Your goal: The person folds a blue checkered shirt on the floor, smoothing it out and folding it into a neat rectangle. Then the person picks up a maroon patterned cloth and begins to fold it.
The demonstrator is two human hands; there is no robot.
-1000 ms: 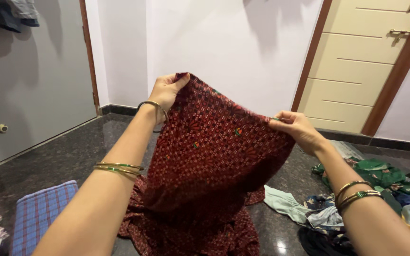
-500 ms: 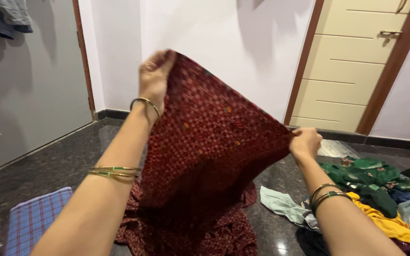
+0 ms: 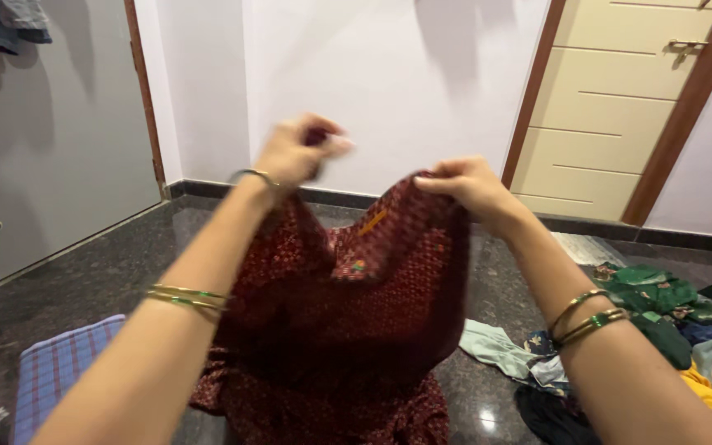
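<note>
One dark red patterned cloth garment held up between two hands, hanging to the dark polished stone floor; left hand fisted on its top edge; right hand pinching the opposite edge.

A home room: cream panelled door, dark polished stone floor, heaped laundry.

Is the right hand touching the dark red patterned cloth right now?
Touching. The head view shows the right hand with its fingers pinched over the top edge of the dark red patterned cloth, holding it up.
</note>
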